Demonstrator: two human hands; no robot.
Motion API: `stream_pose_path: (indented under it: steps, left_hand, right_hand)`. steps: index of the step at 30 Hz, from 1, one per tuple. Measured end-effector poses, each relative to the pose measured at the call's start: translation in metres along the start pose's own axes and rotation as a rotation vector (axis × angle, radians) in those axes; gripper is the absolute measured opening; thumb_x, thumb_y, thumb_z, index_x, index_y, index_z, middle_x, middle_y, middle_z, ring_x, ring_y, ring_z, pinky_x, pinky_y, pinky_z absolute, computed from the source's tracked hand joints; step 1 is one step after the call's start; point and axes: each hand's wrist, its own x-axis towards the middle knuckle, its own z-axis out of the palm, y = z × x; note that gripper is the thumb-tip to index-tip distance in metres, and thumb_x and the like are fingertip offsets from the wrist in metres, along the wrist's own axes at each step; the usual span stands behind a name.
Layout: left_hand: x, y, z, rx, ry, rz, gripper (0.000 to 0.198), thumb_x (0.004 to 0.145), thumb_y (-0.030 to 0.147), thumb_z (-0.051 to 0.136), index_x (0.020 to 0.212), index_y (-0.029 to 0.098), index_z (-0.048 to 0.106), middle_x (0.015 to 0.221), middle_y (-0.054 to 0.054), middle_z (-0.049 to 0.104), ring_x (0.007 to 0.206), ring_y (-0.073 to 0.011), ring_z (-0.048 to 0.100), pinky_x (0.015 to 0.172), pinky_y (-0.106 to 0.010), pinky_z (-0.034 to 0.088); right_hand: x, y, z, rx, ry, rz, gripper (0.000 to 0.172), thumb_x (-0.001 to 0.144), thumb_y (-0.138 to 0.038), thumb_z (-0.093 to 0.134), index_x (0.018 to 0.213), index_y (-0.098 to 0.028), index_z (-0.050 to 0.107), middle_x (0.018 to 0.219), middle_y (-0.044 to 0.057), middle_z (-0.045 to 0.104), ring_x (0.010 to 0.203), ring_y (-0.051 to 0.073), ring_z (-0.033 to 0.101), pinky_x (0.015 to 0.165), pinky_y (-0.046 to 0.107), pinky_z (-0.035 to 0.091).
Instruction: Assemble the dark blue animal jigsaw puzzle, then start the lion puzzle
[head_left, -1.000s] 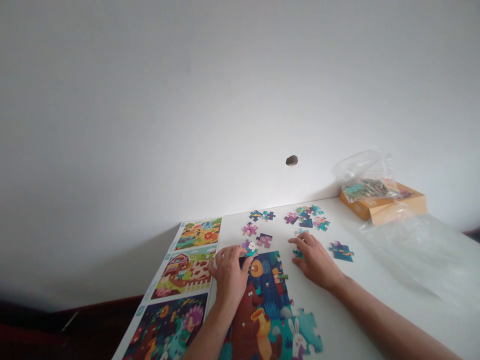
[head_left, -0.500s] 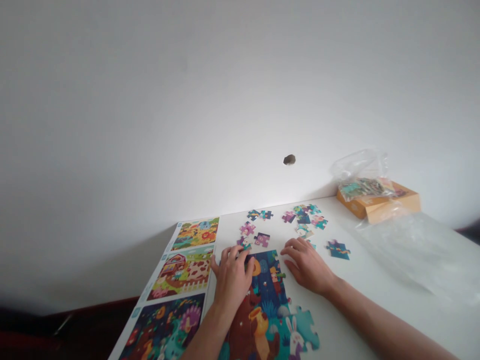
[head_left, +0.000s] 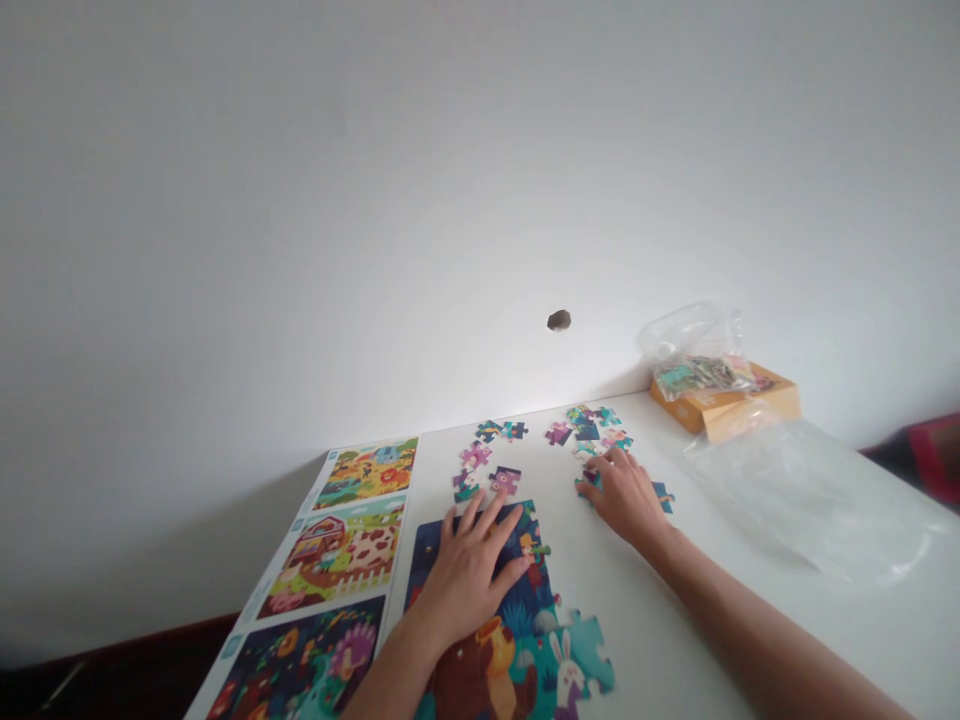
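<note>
My left hand (head_left: 472,570) lies flat with fingers spread on the partly joined jigsaw puzzle (head_left: 517,625), which shows a brown bear, a honey pot and a white rabbit. It hides part of the picture. To the right of the puzzle, my right hand (head_left: 626,497) has its thumb and fingertips closed on a dark and teal puzzle piece (head_left: 585,487), largely covered by the fingers. Another blue piece (head_left: 664,497) shows from behind this hand. Just beyond my left fingertips lie a purple piece (head_left: 505,480) and a teal and purple one (head_left: 466,486).
Loose pieces (head_left: 587,428) lie near the wall. Along the left table edge is a printed picture sheet (head_left: 330,545) with three scenes. At the back right, a clear bag of pieces (head_left: 705,375) rests on an orange box (head_left: 750,405), with an empty plastic bag (head_left: 817,500) in front.
My left hand has flattened and spread over the puzzle. My right hand has moved away from the puzzle's edge onto a loose piece. The view has shifted slightly.
</note>
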Motion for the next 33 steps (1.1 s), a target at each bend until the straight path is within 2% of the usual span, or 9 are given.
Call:
stream_pose_path:
  steps: [3,6,10,16,22,24,27,30,33]
  left_hand:
    - [0.001,0.000,-0.001,-0.003,-0.016,-0.005,0.054,0.097,0.056,0.043,0.148,0.039,0.038,0.158,-0.004,0.036,0.144,-0.0379,0.030,0.111,-0.066,0.026]
    - [0.001,-0.001,-0.002,-0.001,-0.003,0.011,0.055,0.096,0.055,0.045,0.148,0.038,0.038,0.157,-0.005,0.037,0.144,-0.0369,0.031,0.111,-0.062,0.029]
    - [0.001,0.000,-0.003,-0.002,0.010,0.029,0.055,0.096,0.054,0.046,0.148,0.037,0.038,0.157,-0.005,0.037,0.144,-0.0351,0.031,0.112,-0.058,0.031]
    - [0.000,0.000,-0.003,-0.010,0.036,0.041,0.054,0.096,0.054,0.047,0.147,0.037,0.040,0.156,-0.005,0.039,0.143,-0.0348,0.033,0.112,-0.058,0.031]
    - [0.000,0.002,-0.006,-0.023,-0.034,0.032,0.055,0.098,0.053,0.043,0.149,0.037,0.036,0.157,-0.003,0.036,0.145,-0.0363,0.029,0.112,-0.062,0.027]
    - [0.001,0.003,-0.007,-0.028,-0.039,0.037,0.054,0.098,0.052,0.042,0.149,0.037,0.035,0.157,-0.002,0.038,0.145,-0.0356,0.029,0.112,-0.062,0.026]
    - [0.001,0.003,-0.008,-0.029,-0.022,0.051,0.053,0.098,0.051,0.044,0.149,0.036,0.037,0.154,-0.003,0.042,0.144,-0.0343,0.030,0.113,-0.059,0.026]
    - [0.001,0.002,-0.007,-0.029,-0.016,0.061,0.054,0.098,0.052,0.043,0.149,0.034,0.037,0.154,-0.004,0.042,0.143,-0.0345,0.032,0.113,-0.059,0.026]
    - [0.001,0.002,-0.007,-0.024,-0.044,0.063,0.056,0.098,0.053,0.041,0.150,0.034,0.034,0.157,-0.004,0.036,0.144,-0.0346,0.029,0.114,-0.059,0.024]
  right_hand:
    - [0.003,0.000,0.004,0.004,0.050,-0.015,0.036,0.090,-0.042,0.061,0.120,-0.023,0.064,0.122,0.013,0.057,0.112,0.032,0.052,0.088,0.043,0.044]
    - [0.003,-0.001,0.008,0.002,0.046,-0.020,0.040,0.088,-0.048,0.061,0.121,-0.025,0.063,0.122,0.013,0.058,0.112,0.033,0.050,0.088,0.046,0.043]
    - [0.002,-0.002,0.011,0.009,0.045,-0.049,0.036,0.090,-0.046,0.058,0.119,-0.026,0.064,0.122,0.012,0.058,0.111,0.033,0.050,0.087,0.046,0.044]
    - [0.001,-0.001,0.011,0.021,0.053,-0.064,0.035,0.091,-0.045,0.057,0.119,-0.025,0.064,0.125,0.012,0.058,0.112,0.033,0.050,0.087,0.047,0.044]
    - [-0.001,-0.004,0.010,0.025,0.045,-0.072,0.035,0.092,-0.042,0.055,0.120,-0.022,0.064,0.128,0.013,0.059,0.115,0.034,0.050,0.091,0.051,0.045]
    - [-0.002,-0.008,0.010,0.053,0.044,-0.151,0.034,0.094,-0.037,0.053,0.123,-0.022,0.062,0.136,0.012,0.057,0.123,0.034,0.047,0.096,0.052,0.043]
    - [-0.004,-0.018,0.009,0.111,0.000,-0.382,0.042,0.097,-0.032,0.047,0.138,-0.024,0.051,0.150,0.009,0.046,0.140,0.034,0.032,0.108,0.057,0.032]
    - [-0.007,-0.029,0.007,0.174,-0.118,-0.607,0.053,0.100,-0.037,0.040,0.152,-0.029,0.032,0.157,0.006,0.036,0.148,0.034,0.015,0.113,0.066,0.020]
    - [-0.008,-0.036,0.005,0.217,-0.235,-0.681,0.056,0.102,-0.044,0.034,0.154,-0.029,0.025,0.157,0.006,0.036,0.150,0.035,0.009,0.112,0.073,0.011]
